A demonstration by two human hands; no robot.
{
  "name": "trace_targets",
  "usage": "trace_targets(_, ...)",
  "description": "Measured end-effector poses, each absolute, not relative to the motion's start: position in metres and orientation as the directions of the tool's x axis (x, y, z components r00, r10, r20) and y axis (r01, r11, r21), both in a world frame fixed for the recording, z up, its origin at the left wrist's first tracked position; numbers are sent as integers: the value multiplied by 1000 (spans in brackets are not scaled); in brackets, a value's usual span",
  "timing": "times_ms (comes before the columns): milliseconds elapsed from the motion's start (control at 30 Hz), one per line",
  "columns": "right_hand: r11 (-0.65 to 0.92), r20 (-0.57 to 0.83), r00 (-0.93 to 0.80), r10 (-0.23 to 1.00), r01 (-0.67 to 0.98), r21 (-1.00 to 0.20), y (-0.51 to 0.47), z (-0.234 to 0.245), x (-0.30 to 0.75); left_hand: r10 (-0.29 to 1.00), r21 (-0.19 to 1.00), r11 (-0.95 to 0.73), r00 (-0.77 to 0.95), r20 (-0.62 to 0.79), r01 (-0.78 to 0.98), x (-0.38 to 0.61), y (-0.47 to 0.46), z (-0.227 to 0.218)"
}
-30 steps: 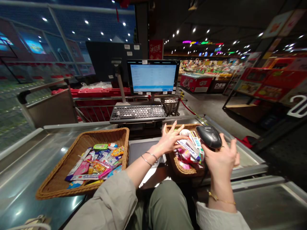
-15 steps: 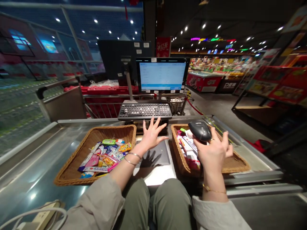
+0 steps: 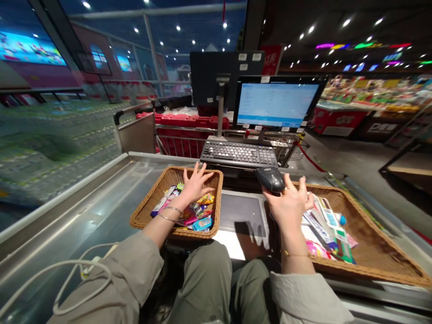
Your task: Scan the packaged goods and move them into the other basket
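Observation:
My left hand (image 3: 195, 183), fingers spread, hovers over the left wicker basket (image 3: 143, 216), holding nothing. Inside that basket lie several small colourful packages, among them a blue packet (image 3: 202, 224) and a yellow-orange packet (image 3: 206, 199). My right hand (image 3: 286, 200) grips a black barcode scanner (image 3: 271, 179) above the metal counter, at the near left edge of the right wicker basket (image 3: 381, 245). Boxed and bagged goods, including a long white-and-purple box (image 3: 320, 230), rest in the right basket. My right hand and forearm hide part of its left side.
Between the baskets a grey plate (image 3: 241, 213) is set into the counter. Behind it stand a keyboard (image 3: 239, 153) and a lit monitor (image 3: 275, 104). A white cable (image 3: 84, 265) loops at the lower left. A shopping cart (image 3: 182, 139) stands beyond the counter.
The view has turned left. My left hand has moved from in front of the keyboard to over the left basket. My right hand, still with the scanner, has shifted left off the right basket.

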State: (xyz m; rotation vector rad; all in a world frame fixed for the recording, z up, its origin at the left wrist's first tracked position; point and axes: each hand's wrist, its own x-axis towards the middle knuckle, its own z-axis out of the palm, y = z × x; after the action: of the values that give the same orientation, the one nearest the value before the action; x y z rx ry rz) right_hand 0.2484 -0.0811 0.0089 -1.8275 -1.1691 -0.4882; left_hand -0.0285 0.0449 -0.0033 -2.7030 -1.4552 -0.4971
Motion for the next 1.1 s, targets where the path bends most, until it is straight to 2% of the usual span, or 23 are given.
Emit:
trace_targets(133,-117,691,455,562,870,-479,-72,1,231,825,106,-552,523,215,827,-52,43,-16)
trace_targets(400,-89,643,432,633,865,-493,-61,-14,213,794,87,-592,599,-104,801,-66,28,-37)
trace_targets(667,-196,574,445,688,875,-444,-60,-28,213,734,0,-614,571,-368,789,-53,30,-53)
trace_targets(833,-224,560,458,690,871,-437,-61,-30,216,745,14,-555,505,-436,832,-50,28,-47)
trace_targets(1100,-230,545,467,696,865,-447,-61,-31,218,773,-59,-554,487,-407,830,-49,22,-50)
